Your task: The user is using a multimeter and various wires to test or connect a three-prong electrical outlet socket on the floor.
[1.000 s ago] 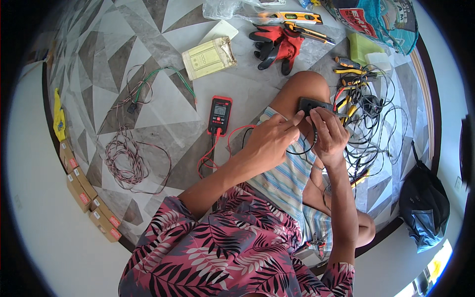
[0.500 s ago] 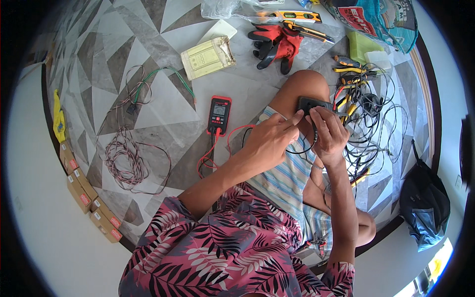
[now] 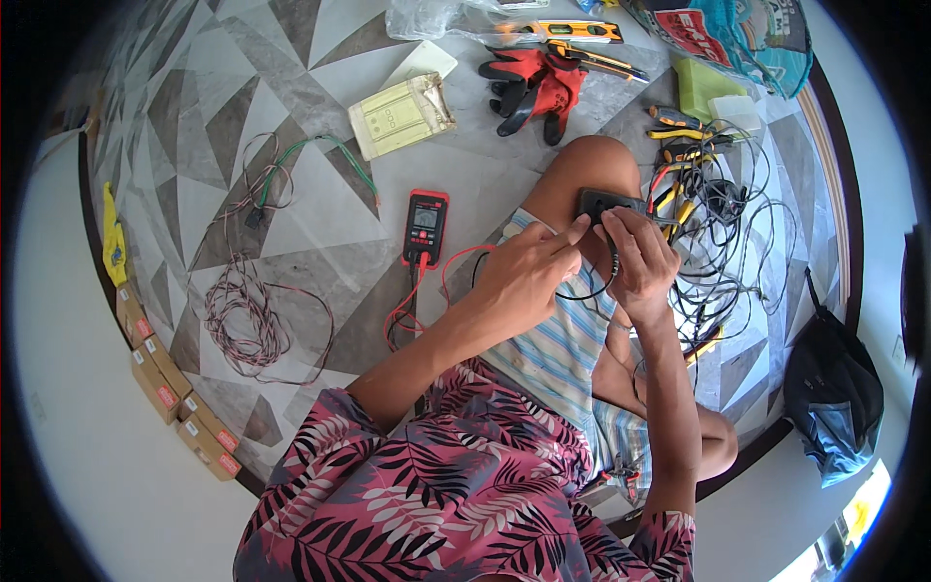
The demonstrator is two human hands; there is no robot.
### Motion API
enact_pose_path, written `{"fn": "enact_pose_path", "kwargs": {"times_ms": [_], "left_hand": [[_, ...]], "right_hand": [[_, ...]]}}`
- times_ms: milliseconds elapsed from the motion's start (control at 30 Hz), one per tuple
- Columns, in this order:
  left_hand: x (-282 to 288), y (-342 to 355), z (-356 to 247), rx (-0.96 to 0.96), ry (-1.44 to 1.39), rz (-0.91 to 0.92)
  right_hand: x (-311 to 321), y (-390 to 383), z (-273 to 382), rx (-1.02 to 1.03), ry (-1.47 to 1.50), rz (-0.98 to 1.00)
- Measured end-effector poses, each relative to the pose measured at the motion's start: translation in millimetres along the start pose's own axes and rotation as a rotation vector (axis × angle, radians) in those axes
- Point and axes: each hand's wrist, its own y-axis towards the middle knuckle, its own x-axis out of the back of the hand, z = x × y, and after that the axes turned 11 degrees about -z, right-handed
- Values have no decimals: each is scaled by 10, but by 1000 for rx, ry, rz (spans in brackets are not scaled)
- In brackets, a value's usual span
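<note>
Over my raised knee is a small black plastic box (image 3: 593,203), with a black cord looping down from it. My right hand (image 3: 642,257) has its fingers closed on the near edge of the box, hiding part of it. My left hand (image 3: 531,274) is beside it with the fingers bent together, the index fingertip at the box's near edge; what these fingers hold is hidden. On the floor left of my knee lies a red-and-black multimeter (image 3: 425,228), its screen lit. Red and black test leads (image 3: 417,291) plugged into it run toward my left forearm.
Tangled black cables (image 3: 727,262) and pliers with yellow grips (image 3: 674,134) lie right of my knee. Ahead are red-and-black gloves (image 3: 538,92), a yellowed plastic case (image 3: 401,114) and a small level (image 3: 572,32). Coiled wire (image 3: 242,320) and cardboard boxes (image 3: 155,378) lie left.
The whole view has shifted slightly. My hands keep nearly the same pose at the black box, and the things on the floor have not visibly moved.
</note>
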Motion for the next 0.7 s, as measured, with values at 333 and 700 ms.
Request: {"fn": "enact_pose_path", "kwargs": {"times_ms": [333,700], "left_hand": [[99,13,-58,119,13,62],[42,-15,-25,70,44,45]], "right_hand": [[171,-52,118,-185,191,-203],[317,-140,64,-250,126,-185]]}}
